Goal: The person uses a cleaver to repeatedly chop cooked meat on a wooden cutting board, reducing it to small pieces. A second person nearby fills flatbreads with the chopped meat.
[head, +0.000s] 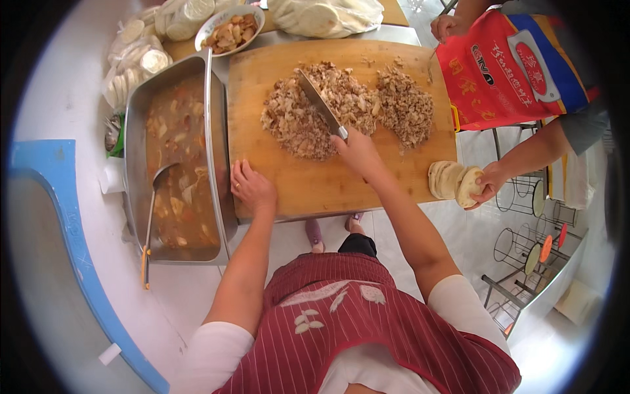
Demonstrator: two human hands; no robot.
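My right hand (358,153) grips the handle of a cleaver (319,101), whose blade lies across a broad heap of chopped meat (290,115). A smaller, finer pile of chopped meat (406,106) sits just right of that heap. Both rest on a thick wooden cutting board (295,184). My left hand (253,186) lies on the board's left front corner, holding nothing, its fingers spread a little. Close to its left stands a deep steel pan (215,147) of brown stew with chunks in it. A ladle (151,216) leans in the pan, handle over the near rim.
At the right, another person's hand (487,184) holds a flatbread (469,187) beside a stack of flatbreads (443,180). That person's other hand touches a red bag (480,74). Behind the board are a bowl of sliced meat (231,32) and bagged flatbreads (325,17).
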